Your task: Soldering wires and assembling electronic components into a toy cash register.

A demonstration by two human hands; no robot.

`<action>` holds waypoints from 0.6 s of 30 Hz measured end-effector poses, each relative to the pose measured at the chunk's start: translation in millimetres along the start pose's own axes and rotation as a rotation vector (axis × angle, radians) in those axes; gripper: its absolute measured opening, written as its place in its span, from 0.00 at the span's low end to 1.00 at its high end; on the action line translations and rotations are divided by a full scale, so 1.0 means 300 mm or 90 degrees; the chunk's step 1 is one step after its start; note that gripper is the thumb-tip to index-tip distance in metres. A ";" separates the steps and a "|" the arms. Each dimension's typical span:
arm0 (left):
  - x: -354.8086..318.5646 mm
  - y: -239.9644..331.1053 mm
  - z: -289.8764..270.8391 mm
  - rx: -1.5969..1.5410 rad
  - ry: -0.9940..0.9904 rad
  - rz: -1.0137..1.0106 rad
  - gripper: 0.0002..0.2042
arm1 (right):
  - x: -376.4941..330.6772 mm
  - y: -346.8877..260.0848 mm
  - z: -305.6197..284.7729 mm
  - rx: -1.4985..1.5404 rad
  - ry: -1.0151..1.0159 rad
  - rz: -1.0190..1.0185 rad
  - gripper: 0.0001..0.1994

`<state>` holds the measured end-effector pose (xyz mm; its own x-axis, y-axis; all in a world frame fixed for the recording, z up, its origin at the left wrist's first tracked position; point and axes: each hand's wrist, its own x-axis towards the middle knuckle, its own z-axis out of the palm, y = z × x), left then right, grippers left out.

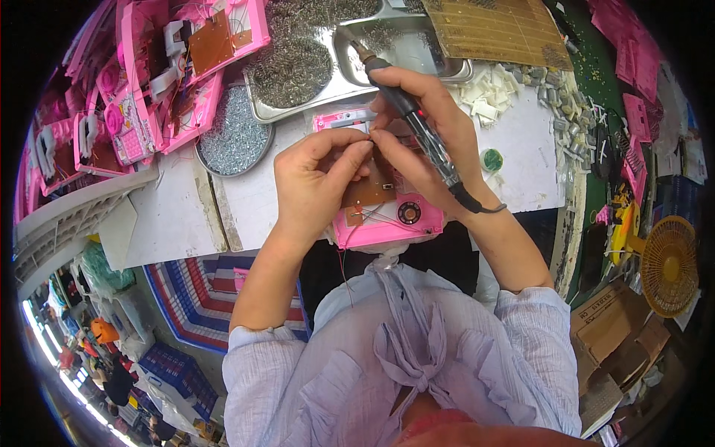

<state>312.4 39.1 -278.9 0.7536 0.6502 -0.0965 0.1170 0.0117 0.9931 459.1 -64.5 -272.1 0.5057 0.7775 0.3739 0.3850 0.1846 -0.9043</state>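
A pink plastic toy housing lies open on the white table, with a brown circuit board and a small round speaker inside, thin wires trailing off it. My left hand pinches at the board's upper edge with thumb and forefinger. My right hand holds a black pen-shaped electric tool across its palm, tip pointing up and away, while its fingertips meet my left hand's fingertips over the housing.
A metal tray of small springs and a round dish of screws sit behind the work. Stacked pink housings fill the left. White plastic bits, a brown mat and a yellow fan are on the right.
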 end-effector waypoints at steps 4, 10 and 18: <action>0.001 0.012 -0.011 0.001 -0.013 -0.022 0.05 | -0.022 0.012 0.000 -0.019 0.020 -0.005 0.29; 0.001 0.019 -0.020 0.007 -0.021 -0.012 0.04 | -0.042 0.020 0.005 -0.030 0.057 -0.010 0.30; 0.020 -0.006 -0.012 0.217 -0.022 0.128 0.04 | -0.136 0.022 -0.026 -0.270 -0.022 -0.180 0.31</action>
<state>314.3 45.6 -281.2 0.8037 0.5882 0.0904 0.1682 -0.3702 0.9136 446.9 -99.7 -291.6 0.3126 0.7535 0.5784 0.7867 0.1359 -0.6022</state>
